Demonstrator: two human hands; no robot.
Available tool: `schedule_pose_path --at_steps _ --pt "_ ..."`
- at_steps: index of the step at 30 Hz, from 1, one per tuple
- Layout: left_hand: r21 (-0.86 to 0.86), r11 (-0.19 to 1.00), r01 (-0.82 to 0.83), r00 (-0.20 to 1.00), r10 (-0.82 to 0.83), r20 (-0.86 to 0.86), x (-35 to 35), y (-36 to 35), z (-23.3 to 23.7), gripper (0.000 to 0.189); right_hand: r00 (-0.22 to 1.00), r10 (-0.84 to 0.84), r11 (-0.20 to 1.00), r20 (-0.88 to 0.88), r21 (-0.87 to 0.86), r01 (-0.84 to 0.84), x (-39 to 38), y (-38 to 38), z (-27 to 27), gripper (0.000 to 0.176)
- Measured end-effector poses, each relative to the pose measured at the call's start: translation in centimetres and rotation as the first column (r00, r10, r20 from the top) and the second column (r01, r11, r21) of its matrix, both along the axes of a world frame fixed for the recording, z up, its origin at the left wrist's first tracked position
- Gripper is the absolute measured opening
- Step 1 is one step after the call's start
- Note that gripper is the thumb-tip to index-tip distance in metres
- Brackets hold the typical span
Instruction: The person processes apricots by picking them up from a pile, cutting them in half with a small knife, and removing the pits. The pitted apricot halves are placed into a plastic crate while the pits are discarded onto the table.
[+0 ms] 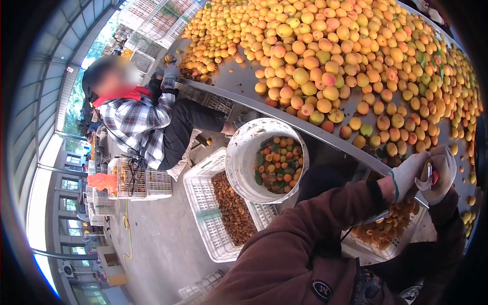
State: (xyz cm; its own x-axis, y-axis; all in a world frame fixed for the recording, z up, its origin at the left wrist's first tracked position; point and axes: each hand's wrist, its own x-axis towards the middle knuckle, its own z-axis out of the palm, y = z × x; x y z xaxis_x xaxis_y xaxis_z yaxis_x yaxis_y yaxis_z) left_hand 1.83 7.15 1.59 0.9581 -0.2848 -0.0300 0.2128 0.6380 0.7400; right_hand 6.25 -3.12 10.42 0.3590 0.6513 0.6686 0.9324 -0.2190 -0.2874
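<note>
At the right, my hands in whitish work gloves meet above the table edge. My left hand (408,174) is closed, its fingertips against the other hand; what they pinch is hidden. My right hand (443,172) is closed around a slim small tool (429,166) with a metallic look. A red-orange spot (434,178) shows between its fingers; I cannot tell if it is fruit or handle. Below both hands, a white crate (394,252) holds opened orange apricot pieces (389,229). Beyond the hands, whole apricots (325,61) are heaped on the metal table (239,76).
A white bucket (235,165) with apricots and leaves stands left of me, beside a white crate (201,203) of brown pits. A co-worker (137,117) in a plaid shirt sits farther left by the table. Stacked crates (145,180) and a yellow hose (127,236) lie beyond.
</note>
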Motion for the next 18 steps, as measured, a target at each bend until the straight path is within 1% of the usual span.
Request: schedule_pose_path --at_steps 1,2,4,5,7,8,9,10,11,12,13,14,15,16,17,18 --pt "-0.276 0.96 0.05 0.993 -0.077 -0.091 0.2 -0.7 -0.7 0.021 0.998 0.051 0.998 0.025 -0.045 -0.05 0.0 -0.1 0.2 0.031" --pt "-0.275 0.96 0.05 0.993 -0.078 -0.093 0.2 -1.4 -1.4 0.021 0.998 0.051 0.998 0.022 -0.043 -0.05 0.0 -0.5 0.2 0.031" --pt "-0.485 0.873 0.045 0.984 -0.124 -0.131 0.1 -2.2 -1.6 0.019 0.989 0.151 0.981 -0.003 -0.122 -0.15 0.3 -1.3 -0.1 0.033" --pt "-0.483 0.875 0.046 0.983 -0.125 -0.133 0.2 -2.7 -1.9 0.019 0.989 0.15 0.982 -0.004 -0.119 -0.149 0.4 -1.7 -0.2 0.033" --pt "-0.239 0.971 0.013 0.999 -0.021 -0.031 0.3 -3.2 -2.3 0.019 0.984 0.177 0.969 -0.005 -0.172 -0.175 0.5 -2.4 -0.3 0.032" --pt "-0.237 0.971 0.014 0.999 -0.022 -0.031 0.0 -3.1 -2.8 0.019 0.984 0.176 0.97 -0.005 -0.171 -0.175 0.4 -2.4 -0.4 0.032" --pt "-0.08 0.997 0.022 0.999 -0.024 -0.026 -0.3 -2.5 -2.5 0.019 0.993 0.12 0.974 -0.011 -0.193 -0.12 0.3 -2.5 -0.3 0.029" --pt "0.077 0.997 0.031 0.999 -0.03 -0.017 -0.4 -2.1 -2.5 0.021 0.998 0.06 0.974 -0.014 -0.218 -0.062 0.2 -2.5 -0.2 0.027" --pt "-0.025 0.999 -0.021 0.982 0.016 -0.187 0.6 -2.7 -3.6 0.024 0.999 -0.032 0.985 -0.028 -0.173 0.027 0.3 -2.5 -0.9 0.024" --pt "-0.485 0.872 -0.063 0.943 -0.106 -0.314 0.4 -2.3 -3.7 0.02 0.988 -0.149 0.979 -0.037 -0.146 0.143 0.5 -2.9 -2.0 0.022" --pt "-0.414 0.905 -0.097 0.896 -0.101 -0.431 -0.9 0.3 3.0 0.029 0.96 -0.228 0.973 -0.161 -0.082 0.217 0.2 -2.8 -1.9 0.021" --pt "0.093 0.995 -0.021 0.961 0.045 -0.273 -0.8 0.7 4.0 0.037 0.908 -0.311 0.948 -0.28 -0.025 0.317 0.1 -2.5 -2.1 0.022" --pt "0.044 0.993 -0.108 0.979 0.098 0.181 0.4 -0.2 -1.0 0.043 0.819 -0.283 0.929 -0.499 0.071 0.364 1.0 -3.4 -4.1 0.02" --pt "0.019 1.0 -0.009 0.998 0.01 -0.065 -0.2 0.6 2.8 0.041 0.685 -0.21 0.906 -0.697 0.125 0.405 0.3 -3.0 -2.2 0.019" --pt "0.047 0.999 0.007 0.999 -0.005 -0.044 -0.2 1.0 3.3 0.039 0.659 -0.15 0.894 -0.737 0.183 0.409 0.2 -3.4 -1.9 0.021" --pt "0.086 0.996 0.0 1.0 0.002 -0.025 0.2 1.1 2.0 0.045 0.634 -0.062 0.882 -0.77 0.255 0.396 0.6 -4.0 -3.3 0.024"
